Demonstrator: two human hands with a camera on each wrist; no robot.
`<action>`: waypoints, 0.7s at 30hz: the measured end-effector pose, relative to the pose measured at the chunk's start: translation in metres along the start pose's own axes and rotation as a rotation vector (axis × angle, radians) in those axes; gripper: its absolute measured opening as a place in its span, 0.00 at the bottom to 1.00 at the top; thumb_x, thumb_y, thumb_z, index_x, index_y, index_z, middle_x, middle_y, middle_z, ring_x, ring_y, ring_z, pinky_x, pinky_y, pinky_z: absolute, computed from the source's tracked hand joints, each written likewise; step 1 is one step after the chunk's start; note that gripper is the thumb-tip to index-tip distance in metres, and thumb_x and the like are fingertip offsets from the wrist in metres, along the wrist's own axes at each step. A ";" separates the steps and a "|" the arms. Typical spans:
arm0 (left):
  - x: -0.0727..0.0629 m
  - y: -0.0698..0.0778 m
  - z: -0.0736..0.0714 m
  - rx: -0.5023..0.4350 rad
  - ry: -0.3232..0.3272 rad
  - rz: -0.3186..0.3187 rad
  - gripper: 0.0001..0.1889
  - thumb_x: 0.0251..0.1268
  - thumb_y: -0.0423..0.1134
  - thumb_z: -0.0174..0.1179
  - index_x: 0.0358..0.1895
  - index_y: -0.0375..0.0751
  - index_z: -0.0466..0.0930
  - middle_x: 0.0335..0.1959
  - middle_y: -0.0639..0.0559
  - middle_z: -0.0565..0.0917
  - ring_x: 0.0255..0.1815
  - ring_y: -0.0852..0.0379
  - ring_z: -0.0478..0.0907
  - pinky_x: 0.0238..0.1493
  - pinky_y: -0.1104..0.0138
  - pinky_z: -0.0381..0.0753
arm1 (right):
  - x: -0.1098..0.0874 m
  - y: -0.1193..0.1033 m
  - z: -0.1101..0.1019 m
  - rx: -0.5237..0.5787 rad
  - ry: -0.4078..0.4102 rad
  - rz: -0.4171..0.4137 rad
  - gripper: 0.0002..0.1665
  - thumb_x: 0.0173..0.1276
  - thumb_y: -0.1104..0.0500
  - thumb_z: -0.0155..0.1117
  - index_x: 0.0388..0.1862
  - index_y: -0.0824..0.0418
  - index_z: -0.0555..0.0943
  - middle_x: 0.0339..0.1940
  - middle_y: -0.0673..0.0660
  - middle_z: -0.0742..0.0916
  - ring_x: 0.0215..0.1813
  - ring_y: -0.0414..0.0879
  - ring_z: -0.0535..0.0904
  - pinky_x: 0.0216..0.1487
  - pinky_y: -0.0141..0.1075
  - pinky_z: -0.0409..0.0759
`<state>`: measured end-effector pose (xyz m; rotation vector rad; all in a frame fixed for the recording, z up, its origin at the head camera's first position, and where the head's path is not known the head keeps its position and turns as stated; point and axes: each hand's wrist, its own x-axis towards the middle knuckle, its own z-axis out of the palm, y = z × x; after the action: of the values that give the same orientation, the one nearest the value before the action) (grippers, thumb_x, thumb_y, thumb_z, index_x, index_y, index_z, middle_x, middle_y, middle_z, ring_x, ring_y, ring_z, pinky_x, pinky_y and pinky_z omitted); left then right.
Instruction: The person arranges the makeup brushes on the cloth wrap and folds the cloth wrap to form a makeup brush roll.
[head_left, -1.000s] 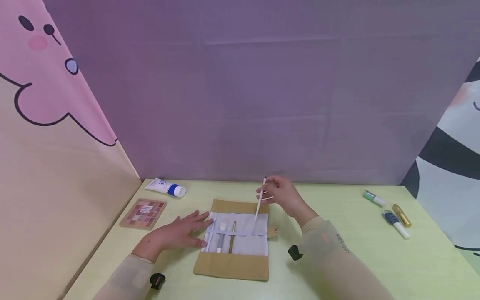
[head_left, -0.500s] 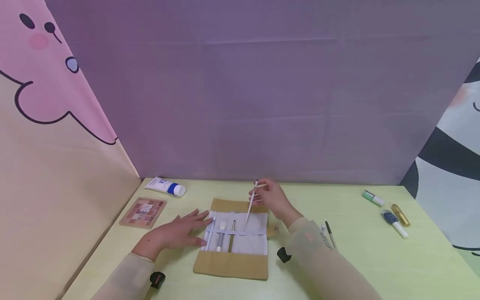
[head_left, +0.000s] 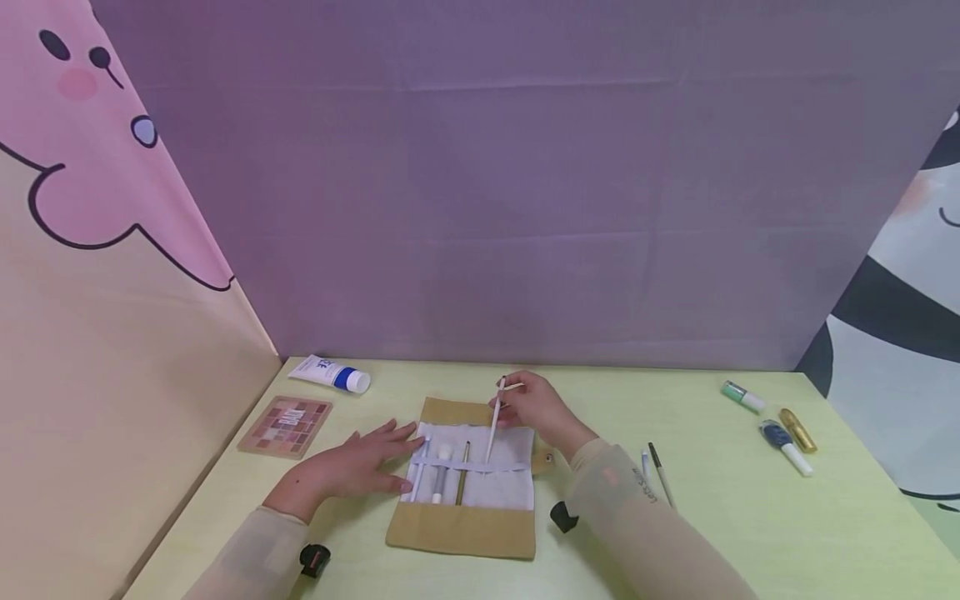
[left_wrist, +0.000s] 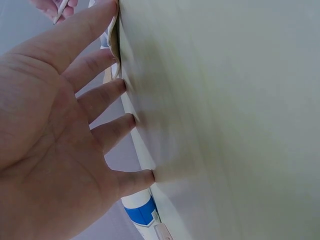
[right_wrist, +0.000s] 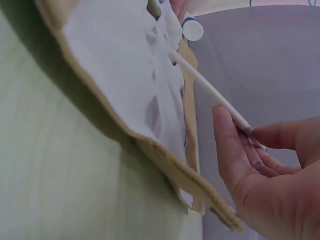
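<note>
An unrolled tan fabric case with a white lining lies on the table. Under its elastic band sit a pale stick, a white-and-grey brush and an olive-gold stick. My right hand pinches a slim white stick with a dark top near its upper end. In the right wrist view, this white stick slants down to the lining, its lower tip at the band. My left hand rests with spread fingers on the case's left edge; in the left wrist view its fingertips touch the tabletop and case.
At the back left lie a white-and-blue tube and a pink palette. Beside my right forearm are a dark stick and a white one. Farther right lie a green bottle, a gold tube and a dark blue bottle.
My right hand has moved left and then down, bringing the white stick's lower tip to the band. Two sticks have come into view beside my right forearm. The left hand stays put.
</note>
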<state>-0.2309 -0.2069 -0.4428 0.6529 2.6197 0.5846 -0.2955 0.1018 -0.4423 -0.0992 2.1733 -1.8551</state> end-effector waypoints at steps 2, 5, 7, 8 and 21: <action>0.000 0.000 0.000 -0.003 0.000 -0.001 0.41 0.71 0.56 0.69 0.83 0.49 0.67 0.89 0.45 0.58 0.90 0.29 0.45 0.78 0.18 0.38 | -0.003 0.000 0.001 -0.010 -0.022 0.010 0.17 0.83 0.66 0.55 0.65 0.73 0.74 0.58 0.75 0.88 0.47 0.57 0.92 0.49 0.44 0.94; 0.000 0.000 0.001 -0.006 0.001 0.003 0.41 0.71 0.56 0.69 0.83 0.49 0.67 0.89 0.44 0.58 0.90 0.28 0.45 0.77 0.18 0.38 | -0.007 0.001 0.003 -0.045 -0.040 0.025 0.17 0.83 0.64 0.55 0.64 0.73 0.75 0.57 0.72 0.88 0.43 0.50 0.90 0.46 0.41 0.94; 0.000 -0.001 0.002 -0.008 0.003 0.004 0.41 0.71 0.56 0.69 0.83 0.49 0.67 0.89 0.44 0.58 0.90 0.28 0.45 0.77 0.18 0.37 | -0.008 0.003 0.005 -0.074 -0.046 0.032 0.16 0.82 0.64 0.57 0.63 0.72 0.77 0.54 0.69 0.89 0.41 0.46 0.89 0.45 0.39 0.93; 0.000 -0.001 0.002 -0.005 0.003 0.008 0.41 0.71 0.56 0.69 0.83 0.49 0.67 0.89 0.44 0.58 0.90 0.28 0.45 0.77 0.18 0.38 | -0.009 0.004 0.006 -0.082 -0.049 0.037 0.16 0.82 0.64 0.57 0.62 0.72 0.77 0.53 0.68 0.89 0.41 0.46 0.90 0.44 0.39 0.93; -0.001 0.002 0.001 0.001 0.010 0.016 0.41 0.71 0.56 0.69 0.83 0.48 0.67 0.89 0.43 0.58 0.89 0.26 0.46 0.76 0.17 0.40 | -0.022 0.012 0.014 -0.096 -0.070 0.051 0.24 0.78 0.68 0.61 0.70 0.68 0.71 0.46 0.65 0.87 0.31 0.46 0.89 0.38 0.39 0.93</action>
<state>-0.2286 -0.2058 -0.4421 0.6741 2.6263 0.5924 -0.2696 0.0960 -0.4522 -0.1254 2.1953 -1.6947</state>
